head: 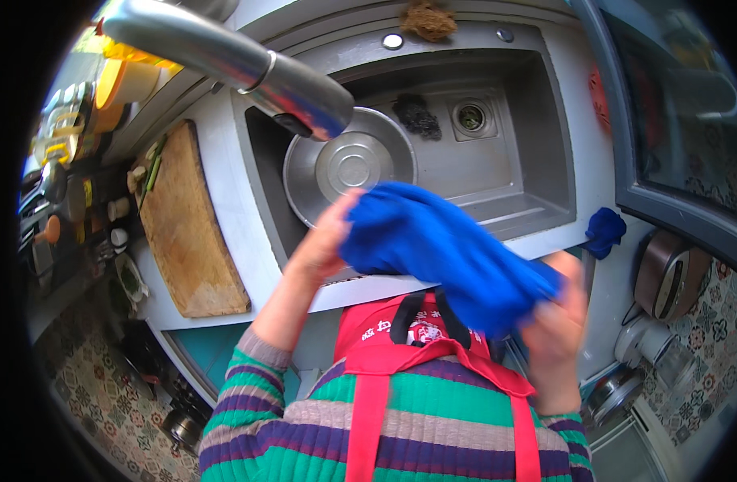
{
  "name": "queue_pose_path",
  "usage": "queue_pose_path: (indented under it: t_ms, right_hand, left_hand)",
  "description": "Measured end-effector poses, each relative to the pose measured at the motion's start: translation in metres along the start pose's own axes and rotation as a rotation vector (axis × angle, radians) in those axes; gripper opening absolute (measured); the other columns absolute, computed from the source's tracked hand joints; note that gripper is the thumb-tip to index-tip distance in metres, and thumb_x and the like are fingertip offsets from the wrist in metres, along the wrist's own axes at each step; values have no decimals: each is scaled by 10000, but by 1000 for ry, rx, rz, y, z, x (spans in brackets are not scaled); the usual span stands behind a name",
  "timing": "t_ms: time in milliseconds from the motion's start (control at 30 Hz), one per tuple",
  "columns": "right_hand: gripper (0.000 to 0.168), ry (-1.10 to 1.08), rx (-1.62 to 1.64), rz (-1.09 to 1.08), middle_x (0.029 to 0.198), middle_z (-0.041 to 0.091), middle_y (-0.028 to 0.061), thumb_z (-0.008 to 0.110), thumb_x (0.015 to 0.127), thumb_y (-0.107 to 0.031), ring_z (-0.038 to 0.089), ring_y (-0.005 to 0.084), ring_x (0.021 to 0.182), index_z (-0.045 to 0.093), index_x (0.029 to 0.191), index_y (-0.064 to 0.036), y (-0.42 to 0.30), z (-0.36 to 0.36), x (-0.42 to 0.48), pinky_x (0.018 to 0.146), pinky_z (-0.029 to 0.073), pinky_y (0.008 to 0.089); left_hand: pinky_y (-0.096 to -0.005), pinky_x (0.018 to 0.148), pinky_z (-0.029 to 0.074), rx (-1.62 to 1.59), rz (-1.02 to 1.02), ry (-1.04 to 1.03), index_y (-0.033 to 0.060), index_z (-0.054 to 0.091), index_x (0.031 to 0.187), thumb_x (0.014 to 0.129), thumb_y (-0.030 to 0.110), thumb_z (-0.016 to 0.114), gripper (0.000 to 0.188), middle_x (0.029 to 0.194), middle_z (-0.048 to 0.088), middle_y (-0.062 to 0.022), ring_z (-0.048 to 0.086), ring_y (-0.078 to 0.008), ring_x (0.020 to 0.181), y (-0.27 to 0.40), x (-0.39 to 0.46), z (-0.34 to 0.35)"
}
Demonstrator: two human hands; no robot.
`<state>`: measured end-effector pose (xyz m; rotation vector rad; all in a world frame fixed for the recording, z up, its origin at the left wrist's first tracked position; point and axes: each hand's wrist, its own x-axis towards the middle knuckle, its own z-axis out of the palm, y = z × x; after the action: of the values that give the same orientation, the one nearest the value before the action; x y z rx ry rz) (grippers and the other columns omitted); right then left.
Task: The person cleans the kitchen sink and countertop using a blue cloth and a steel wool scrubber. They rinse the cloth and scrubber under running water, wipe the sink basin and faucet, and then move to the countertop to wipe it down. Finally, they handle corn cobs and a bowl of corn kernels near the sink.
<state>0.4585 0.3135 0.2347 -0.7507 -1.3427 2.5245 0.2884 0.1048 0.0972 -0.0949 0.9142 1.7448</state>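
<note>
A blue cloth (443,247) is stretched between my two hands over the front edge of a steel sink (543,138). My left hand (329,238) grips its one end near a round metal basin (398,141), which sits in the sink's left part. My right hand (558,301) grips the other end, lower and to the right, in front of the counter edge. Both hands are somewhat blurred. Above the basin hangs the head of a metal faucet (308,99). Behind the cloth, a dark scouring pad (416,116) lies on the sink floor beside the drain (470,117).
A wooden cutting board (187,241) with green stalks lies left of the sink. A brown fibre scrubber (428,21) rests on the back rim. At right are an open window frame (624,156), another blue cloth (605,233) and a toaster (669,274).
</note>
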Motion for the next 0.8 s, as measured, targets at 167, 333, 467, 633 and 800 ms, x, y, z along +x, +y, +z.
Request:
queue_pose_path:
  t_ms: [167, 333, 467, 633, 800]
  right_hand:
    - [154, 206, -577, 27, 1130, 557, 87, 563, 846, -57, 517, 126, 975, 529, 993, -28, 85, -78, 41, 820, 417, 268]
    - [295, 840, -1286, -474, 1008, 564, 87, 574, 726, 12, 530, 232, 975, 551, 1014, -46, 58, -276, 28, 879, 405, 329]
    - [767, 1077, -1571, -179, 1218, 502, 195, 777, 620, -266, 477, 357, 1107, 440, 1274, -48, 28, -401, 17, 976, 357, 421]
    - [629, 1032, -1275, 37, 1145, 552, 116, 737, 662, -177, 547, 219, 995, 473, 1220, -52, 30, -451, 15, 855, 433, 316]
    - [603, 676, -706, 56, 1126, 536, 104, 676, 695, -162, 538, 214, 1017, 438, 1231, -17, -13, -275, 3, 908, 409, 327]
  left_hand:
    - [-344, 874, 444, 1668, 553, 686, 59, 374, 1308, 809, 150, 617, 563, 1224, 474, -167, 542, -248, 1014, 43, 10, -115]
    - [-354, 829, 452, 1366, 948, 889, -24, 456, 1194, 844, 132, 556, 397, 1080, 560, -169, 571, -233, 903, 152, 22, -214]
    - [-406, 730, 432, 1827, 761, 722, -29, 541, 888, 806, 187, 489, 236, 884, 580, -232, 581, -287, 836, 205, 54, -209]
    - [-370, 853, 423, 1612, 493, 910, 1, 553, 1064, 811, 230, 567, 341, 996, 596, -182, 554, -270, 953, 245, 62, -230]
    - [-283, 814, 439, 1529, 759, 658, 78, 457, 1280, 933, 222, 486, 377, 973, 584, -64, 547, -139, 872, 281, 49, -358]
